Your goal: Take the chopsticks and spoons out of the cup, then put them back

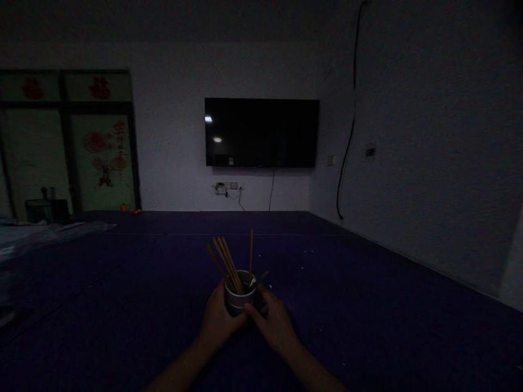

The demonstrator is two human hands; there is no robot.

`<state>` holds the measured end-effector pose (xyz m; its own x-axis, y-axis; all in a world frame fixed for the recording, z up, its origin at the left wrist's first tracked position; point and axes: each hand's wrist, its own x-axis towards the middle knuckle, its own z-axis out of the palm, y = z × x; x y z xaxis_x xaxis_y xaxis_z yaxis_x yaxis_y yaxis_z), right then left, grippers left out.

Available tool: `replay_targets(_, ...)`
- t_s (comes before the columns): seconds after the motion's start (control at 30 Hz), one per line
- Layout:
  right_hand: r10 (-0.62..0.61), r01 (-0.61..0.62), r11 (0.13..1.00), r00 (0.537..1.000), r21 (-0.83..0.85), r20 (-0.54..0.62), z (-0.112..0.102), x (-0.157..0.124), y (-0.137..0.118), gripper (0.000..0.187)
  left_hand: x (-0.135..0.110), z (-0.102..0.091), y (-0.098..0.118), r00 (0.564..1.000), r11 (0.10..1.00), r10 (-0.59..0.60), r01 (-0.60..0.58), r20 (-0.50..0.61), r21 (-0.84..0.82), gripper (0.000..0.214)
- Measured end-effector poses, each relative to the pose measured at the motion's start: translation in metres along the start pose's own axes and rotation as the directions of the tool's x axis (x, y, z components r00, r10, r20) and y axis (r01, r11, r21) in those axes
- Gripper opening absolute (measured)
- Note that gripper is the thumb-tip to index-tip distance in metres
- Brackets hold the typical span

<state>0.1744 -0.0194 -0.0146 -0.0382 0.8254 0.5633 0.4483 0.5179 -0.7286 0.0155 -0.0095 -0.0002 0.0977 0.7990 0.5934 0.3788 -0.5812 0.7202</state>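
A small grey metal cup (pixel 238 296) stands on the dark blue surface (pixel 122 305) in front of me. Several wooden chopsticks (pixel 229 261) stick up out of it, most leaning left, one nearly upright. A dark utensil handle also pokes out on the right. My left hand (pixel 216 321) wraps round the cup's left side. My right hand (pixel 274 324) rests against the cup's right side, fingers curled with the thumb touching the cup's front. The room is very dim.
A black television (pixel 261 132) hangs on the white wall ahead, a power strip (pixel 226 188) below it. A glass door with red paper decorations (pixel 102 158) is at the left. Clear plastic sheeting (pixel 36 234) lies at the far left.
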Motion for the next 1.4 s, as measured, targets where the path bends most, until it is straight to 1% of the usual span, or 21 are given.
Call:
replay_targets(0.2,-0.007,0.007,1.0,1.0,0.004,0.001,-0.001,0.001,0.001,0.051,0.001,-0.001,0.003,1.0,0.999,-0.022,0.022,0.008,-0.038,0.066)
replay_targets(0.33,-0.023,0.023,0.999,1.0,0.041,0.003,-0.002,0.001,-0.002,0.047,0.002,-0.001,0.001,0.998,0.996,-0.052,0.053,0.019,-0.066,0.078)
replay_targets(0.43,-0.039,0.038,0.998,0.999,0.056,0.009,-0.003,0.001,-0.005,0.044,0.001,-0.001,-0.003,0.997,0.99,-0.069,0.07,0.016,-0.124,0.089)
replay_targets(0.53,-0.058,0.056,0.997,0.998,0.062,0.024,-0.004,0.002,-0.007,0.043,0.004,-0.001,-0.005,0.996,0.977,-0.084,0.084,0.007,-0.197,0.091)
replay_targets(0.67,-0.081,0.08,0.996,0.997,0.045,0.02,-0.005,0.002,-0.007,0.042,0.016,-0.005,-0.009,0.989,0.946,-0.146,0.144,0.016,-0.292,0.096)
replay_targets(0.73,-0.081,0.081,0.996,0.997,0.034,0.014,-0.004,0.002,-0.006,0.043,0.026,-0.008,-0.012,0.983,0.918,-0.171,0.185,0.07,-0.351,0.1)
replay_targets(0.87,-0.09,0.09,0.996,0.996,0.019,0.008,-0.003,0.001,-0.005,0.048,0.047,-0.017,-0.011,0.957,0.853,-0.192,0.273,0.218,-0.444,0.098)
replay_targets(0.97,-0.105,0.105,0.994,0.994,0.017,0.005,-0.003,0.002,-0.004,0.048,0.06,-0.025,0.0,0.938,0.822,-0.174,0.306,0.3,-0.479,0.093)
replay_targets(1.07,-0.126,0.127,0.992,0.992,0.023,-0.011,-0.002,0.002,-0.004,0.046,0.068,-0.032,0.016,0.912,0.835,-0.141,0.319,0.385,-0.448,0.083)
replay_targets(1.17,-0.126,0.126,0.992,0.992,0.019,-0.001,-0.003,0.002,-0.004,0.045,0.076,-0.034,0.029,0.914,0.85,-0.138,0.307,0.381,-0.429,0.078)
replay_targets(1.27,-0.118,0.118,0.993,0.993,0.011,0.018,-0.003,0.002,-0.005,0.044,0.086,-0.031,0.034,0.919,0.861,-0.15,0.303,0.366,-0.408,0.076)
replay_targets(1.33,-0.12,0.12,0.993,0.992,0.009,0.021,-0.004,0.002,-0.006,0.043,0.094,-0.028,0.035,0.907,0.854,-0.154,0.322,0.393,-0.408,0.075)
replay_targets(1.4,-0.121,0.121,0.993,0.992,0.009,0.023,-0.005,0.002,-0.007,0.043,0.099,-0.024,0.037,0.883,0.833,-0.14,0.35,0.447,-0.429,0.072)
